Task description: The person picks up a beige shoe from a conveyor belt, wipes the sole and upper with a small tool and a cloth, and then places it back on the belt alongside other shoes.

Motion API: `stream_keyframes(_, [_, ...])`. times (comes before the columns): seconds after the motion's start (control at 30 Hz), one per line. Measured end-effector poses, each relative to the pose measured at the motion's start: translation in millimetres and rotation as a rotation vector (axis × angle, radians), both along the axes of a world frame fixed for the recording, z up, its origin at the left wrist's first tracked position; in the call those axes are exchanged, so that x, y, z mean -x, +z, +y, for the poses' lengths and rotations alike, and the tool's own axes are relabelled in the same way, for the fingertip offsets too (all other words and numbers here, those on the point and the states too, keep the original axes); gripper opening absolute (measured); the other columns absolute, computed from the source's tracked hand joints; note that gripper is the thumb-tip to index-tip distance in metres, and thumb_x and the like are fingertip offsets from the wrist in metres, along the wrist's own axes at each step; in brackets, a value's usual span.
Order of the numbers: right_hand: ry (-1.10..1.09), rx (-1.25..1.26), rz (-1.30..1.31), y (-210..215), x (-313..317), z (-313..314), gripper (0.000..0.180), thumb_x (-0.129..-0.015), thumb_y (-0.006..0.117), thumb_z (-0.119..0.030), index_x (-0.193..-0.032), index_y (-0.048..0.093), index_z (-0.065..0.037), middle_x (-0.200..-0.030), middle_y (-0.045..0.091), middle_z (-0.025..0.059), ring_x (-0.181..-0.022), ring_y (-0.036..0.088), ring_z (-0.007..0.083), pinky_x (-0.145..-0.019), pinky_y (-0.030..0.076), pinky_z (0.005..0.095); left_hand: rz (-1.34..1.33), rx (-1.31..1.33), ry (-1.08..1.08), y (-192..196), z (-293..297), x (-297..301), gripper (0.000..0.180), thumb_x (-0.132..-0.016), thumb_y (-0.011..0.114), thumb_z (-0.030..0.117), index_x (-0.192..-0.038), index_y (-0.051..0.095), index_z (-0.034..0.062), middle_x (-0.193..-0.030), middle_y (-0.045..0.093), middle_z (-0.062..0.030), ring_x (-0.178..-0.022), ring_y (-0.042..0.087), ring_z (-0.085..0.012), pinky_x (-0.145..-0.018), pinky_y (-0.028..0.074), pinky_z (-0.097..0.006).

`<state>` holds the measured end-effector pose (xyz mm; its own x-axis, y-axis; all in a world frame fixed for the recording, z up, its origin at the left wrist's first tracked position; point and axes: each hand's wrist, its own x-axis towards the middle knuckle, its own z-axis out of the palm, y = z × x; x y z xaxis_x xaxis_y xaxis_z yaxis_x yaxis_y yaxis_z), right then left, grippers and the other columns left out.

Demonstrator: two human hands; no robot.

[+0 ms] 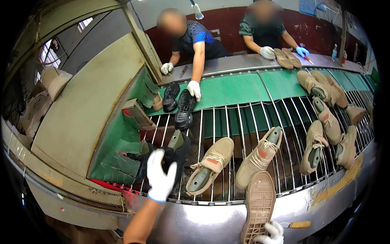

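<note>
Wire-rod conveyor (243, 122), left hand (159, 175) fingers spread open touching black shoe (175, 151), right hand (271, 234) fingers gripping tan sole (258, 203)

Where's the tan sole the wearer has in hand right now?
In the head view the tan sole is low and right of centre, tread up, held at its lower end by the right hand, over the metal rim just below the tan shoes.

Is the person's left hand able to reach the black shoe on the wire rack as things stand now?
Probably yes. The gloved left hand is already spread right over the black shoe at the near edge of the wire rack, and nothing lies between them. Whether its fingers touch the shoe cannot be told.
</note>
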<state>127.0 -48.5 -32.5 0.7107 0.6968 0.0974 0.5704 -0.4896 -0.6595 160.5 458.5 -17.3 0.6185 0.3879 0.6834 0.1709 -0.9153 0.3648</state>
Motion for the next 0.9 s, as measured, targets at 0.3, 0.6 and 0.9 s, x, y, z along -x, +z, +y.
stream_keyframes(0.3, [-0.156,0.070,0.442,-10.2,-2.3,5.5,0.013,-0.087,0.083,-0.021,-0.097,0.079,-0.013,-0.158,0.052,0.0245,-0.143,0.050,0.0448,-0.119,0.043,0.0559,1.089,-0.264,0.258,14.5,74.0,-220.3,0.057,-0.086,0.077,0.049,-0.123,0.075,0.0057,-0.126,0.072,-0.0181,-0.119,0.069,-0.0347,-0.099,0.056,-0.050])
stream_keyframes(0.6, [0.045,0.019,0.071,6.5,-10.6,10.5,0.034,-0.085,0.084,-0.025,-0.114,0.075,-0.010,-0.149,0.058,0.0239,-0.135,0.055,0.0479,-0.114,0.045,0.0586,0.581,-0.569,0.217,-29.7,73.2,-246.5,0.022,-0.085,0.076,0.025,-0.100,0.071,0.0095,-0.096,0.072,-0.0104,-0.092,0.073,-0.0323,-0.073,0.053,-0.047])
stream_keyframes(0.9, [0.047,-0.070,-0.199,-6.3,-11.8,21.4,0.065,-0.059,0.100,-0.055,-0.100,0.068,-0.016,-0.134,0.054,0.0181,-0.130,0.053,0.0479,-0.104,0.048,0.0602,0.019,0.358,-0.113,93.3,-72.3,6.8,0.061,-0.081,0.084,0.010,-0.137,0.062,0.0010,-0.128,0.069,-0.0182,-0.117,0.069,-0.0293,-0.103,0.054,-0.041])
